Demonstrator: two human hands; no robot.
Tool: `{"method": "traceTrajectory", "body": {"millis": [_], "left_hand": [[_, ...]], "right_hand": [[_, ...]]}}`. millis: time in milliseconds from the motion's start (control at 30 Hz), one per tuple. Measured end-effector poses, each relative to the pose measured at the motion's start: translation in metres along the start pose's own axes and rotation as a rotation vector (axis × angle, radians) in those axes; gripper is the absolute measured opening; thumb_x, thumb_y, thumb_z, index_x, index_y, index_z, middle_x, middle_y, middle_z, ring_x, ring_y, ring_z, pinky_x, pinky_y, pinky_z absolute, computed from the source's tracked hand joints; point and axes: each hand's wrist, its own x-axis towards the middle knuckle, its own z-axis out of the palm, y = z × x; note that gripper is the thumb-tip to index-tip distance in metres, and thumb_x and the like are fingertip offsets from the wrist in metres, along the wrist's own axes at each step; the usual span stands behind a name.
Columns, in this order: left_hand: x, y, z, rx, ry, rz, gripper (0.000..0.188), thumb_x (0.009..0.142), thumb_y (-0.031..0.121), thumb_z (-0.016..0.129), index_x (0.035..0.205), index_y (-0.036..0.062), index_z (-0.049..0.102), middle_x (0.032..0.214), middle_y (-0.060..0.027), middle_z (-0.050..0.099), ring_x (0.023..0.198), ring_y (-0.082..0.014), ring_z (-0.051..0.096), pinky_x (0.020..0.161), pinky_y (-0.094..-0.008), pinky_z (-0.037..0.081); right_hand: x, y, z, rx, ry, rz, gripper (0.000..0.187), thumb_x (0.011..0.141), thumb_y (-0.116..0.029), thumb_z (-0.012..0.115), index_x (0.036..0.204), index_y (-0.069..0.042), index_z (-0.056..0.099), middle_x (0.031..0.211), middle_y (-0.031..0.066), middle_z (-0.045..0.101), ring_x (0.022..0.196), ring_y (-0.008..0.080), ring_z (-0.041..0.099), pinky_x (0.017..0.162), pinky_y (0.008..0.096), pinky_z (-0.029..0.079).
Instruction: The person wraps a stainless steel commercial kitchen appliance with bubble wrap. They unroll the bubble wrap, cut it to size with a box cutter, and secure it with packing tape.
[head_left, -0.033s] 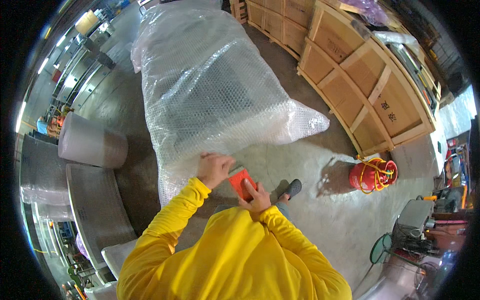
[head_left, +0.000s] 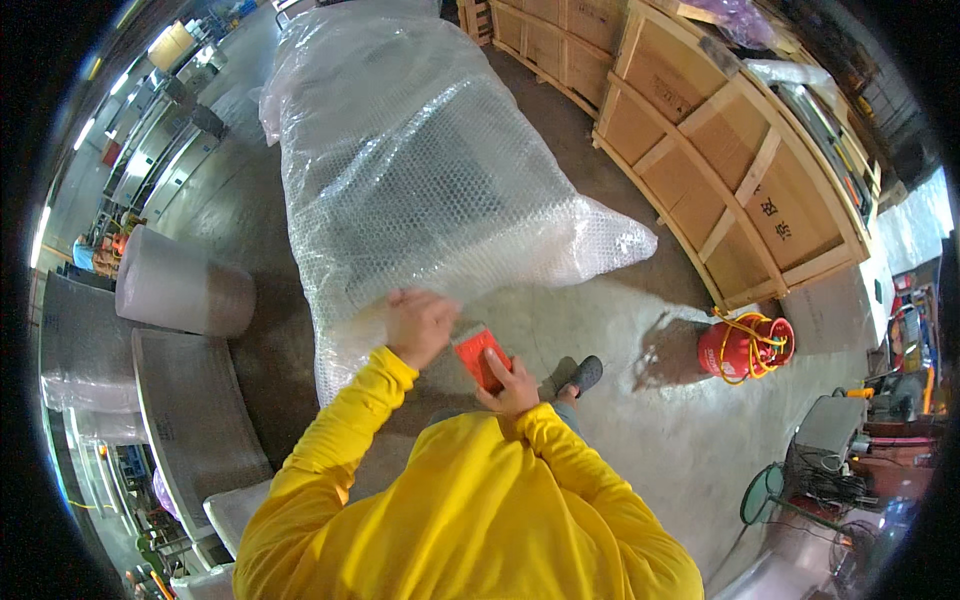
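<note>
Shifted slightly up and leftward since the earlier frame: left hand (head_left: 420, 328), smeared by motion. Nudged the same way, but less: red hand-held block (head_left: 478, 362) in right hand (head_left: 515, 388). Otherwise nearly unchanged.

Hands apart, with only a narrow gap between left hand and the block's pale end. Right hand closed around the block's lower part, finger laid across the red face; exact kind of tool impossible to name from here. Left hand at the near edge of the large bubble-wrapped bundle (head_left: 400, 180), between its near left corner and its pointed right corner; too blurred to tell whether gripping anything or touching the plastic.

Judged from how things lie, covering well advanced: bubble wrap (head_left: 600, 245) already spread over the whole visible top and hanging down past the near edge. Apparently left: the near side and right corner, with wrap jutting out in a loose point rather than lying snug. Fastening along the near edge not visible, so possibly not yet done; far side too hidden to judge.

Well apart, off the right corner: red gas cylinder (head_left: 713, 350) on the concrete floor (head_left: 650, 440), below wooden crates (head_left: 690, 200).
</note>
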Motion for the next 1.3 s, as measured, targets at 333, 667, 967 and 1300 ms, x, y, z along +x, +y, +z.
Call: {"method": "traceTrajectory", "body": {"millis": [333,667,967,1300], "left_hand": [[0.055,-0.015,-0.034,0.054,0.189,-0.051,0.024,0.078,0.025,0.071,0.102,0.0234,0.072,0.108,-0.0019,0.061,0.096,-0.0253,0.057,0.082,-0.0427,0.042],[0.066,-0.027,-0.045,-0.115,-0.002,-0.127,0.04,0.076,0.026,0.075,0.115,0.0178,0.068,0.11,-0.0038,0.062,0.098,-0.0245,0.059,0.087,-0.0392,0.042],[-0.005,0.019,0.035,-0.227,-0.34,-0.125,0.03,0.088,0.014,0.052,0.117,0.0071,0.061,0.121,-0.0125,0.061,0.109,-0.0301,0.059,0.092,-0.0449,0.043],[-0.011,-0.03,0.134,-0.144,-0.849,-0.466,0.046,0.093,0.025,0.047,0.134,0.0033,0.048,0.132,-0.0232,0.052,0.123,-0.0365,0.05,0.103,-0.0463,0.041]], "right_hand": [[0.074,0.032,0.062,-0.023,-0.096,0.082,0.087,0.073,-0.038,0.072,0.148,-0.036,0.028,0.101,0.0206,0.052,0.086,0.0422,0.06,0.074,0.0495,0.052],[0.059,0.059,0.078,-0.154,-0.482,0.408,0.087,0.074,-0.043,0.065,0.15,-0.031,0.023,0.111,0.0243,0.061,0.098,0.0422,0.062,0.084,0.0487,0.051],[0.105,0.031,0.065,-0.146,-0.551,0.41,0.062,0.08,-0.037,0.061,0.134,-0.014,0.042,0.108,0.0229,0.064,0.094,0.0408,0.065,0.078,0.0494,0.054],[0.133,0.084,0.085,-0.663,-0.899,0.152,0.032,0.083,-0.028,0.066,0.102,-0.004,0.068,0.104,0.0127,0.07,0.095,0.0289,0.068,0.079,0.0441,0.055]]}}
